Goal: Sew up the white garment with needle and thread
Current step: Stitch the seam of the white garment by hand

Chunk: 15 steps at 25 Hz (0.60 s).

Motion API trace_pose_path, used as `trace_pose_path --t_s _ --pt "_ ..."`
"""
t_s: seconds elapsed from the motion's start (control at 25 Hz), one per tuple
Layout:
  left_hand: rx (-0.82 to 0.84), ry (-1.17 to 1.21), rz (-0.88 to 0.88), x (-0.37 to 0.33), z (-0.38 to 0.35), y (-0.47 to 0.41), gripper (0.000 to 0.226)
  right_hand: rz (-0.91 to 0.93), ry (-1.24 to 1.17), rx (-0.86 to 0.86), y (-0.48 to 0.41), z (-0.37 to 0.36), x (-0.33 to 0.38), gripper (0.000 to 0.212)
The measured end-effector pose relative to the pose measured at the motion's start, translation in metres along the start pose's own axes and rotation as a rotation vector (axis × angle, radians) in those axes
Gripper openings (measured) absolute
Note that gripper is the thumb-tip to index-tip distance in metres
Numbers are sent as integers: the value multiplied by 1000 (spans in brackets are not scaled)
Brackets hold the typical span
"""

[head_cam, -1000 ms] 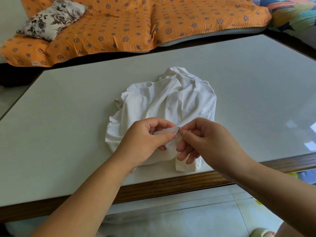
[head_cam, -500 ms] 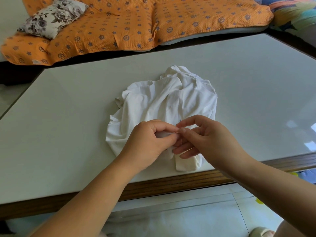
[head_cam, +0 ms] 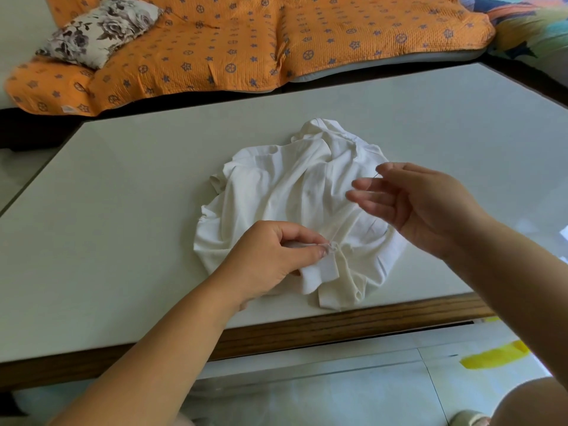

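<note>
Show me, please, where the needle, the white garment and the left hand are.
needle (head_cam: 377,176): head view, its thin shaft.
white garment (head_cam: 276,186): head view, middle of the cloth.
left hand (head_cam: 266,259): head view, back of the hand.

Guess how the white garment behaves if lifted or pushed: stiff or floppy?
Likely floppy: the white garment lies crumpled in soft folds on the table, and the edge the left hand pinches droops below it. Probably light: a thumb-and-finger pinch holds that fold. Pushed, it would likely bunch rather than slide whole.
</note>
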State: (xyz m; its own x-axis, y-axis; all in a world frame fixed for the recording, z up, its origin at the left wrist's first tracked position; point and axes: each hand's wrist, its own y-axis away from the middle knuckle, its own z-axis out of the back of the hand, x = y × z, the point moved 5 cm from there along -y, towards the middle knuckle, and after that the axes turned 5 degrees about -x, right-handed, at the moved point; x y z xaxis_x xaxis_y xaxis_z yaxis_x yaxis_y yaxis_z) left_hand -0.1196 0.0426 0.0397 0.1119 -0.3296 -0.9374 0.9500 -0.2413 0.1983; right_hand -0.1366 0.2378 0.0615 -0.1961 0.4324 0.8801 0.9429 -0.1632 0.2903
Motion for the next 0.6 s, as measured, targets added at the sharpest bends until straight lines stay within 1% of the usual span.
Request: trace_pose_path --t_s 0.08,0.16,0.24,0.36,0.48,0.6 --pt "16 23 26 1 0 0 12 58 -36 -26 -10 5 5 15" --pt "33 47 45 2 0 1 13 153 54 -82 -21 13 9 12" --pt "47 63 61 3 1 1 12 270 232 -180 -28 22 13 9" --pt "64 69 81 5 3 1 10 422 565 -303 -35 29 16 7" --pt "75 74 91 6 5 0 13 475 773 -338 -36 33 15 8" --pt "82 76 99 6 5 0 14 470 879 -336 -33 31 11 10"
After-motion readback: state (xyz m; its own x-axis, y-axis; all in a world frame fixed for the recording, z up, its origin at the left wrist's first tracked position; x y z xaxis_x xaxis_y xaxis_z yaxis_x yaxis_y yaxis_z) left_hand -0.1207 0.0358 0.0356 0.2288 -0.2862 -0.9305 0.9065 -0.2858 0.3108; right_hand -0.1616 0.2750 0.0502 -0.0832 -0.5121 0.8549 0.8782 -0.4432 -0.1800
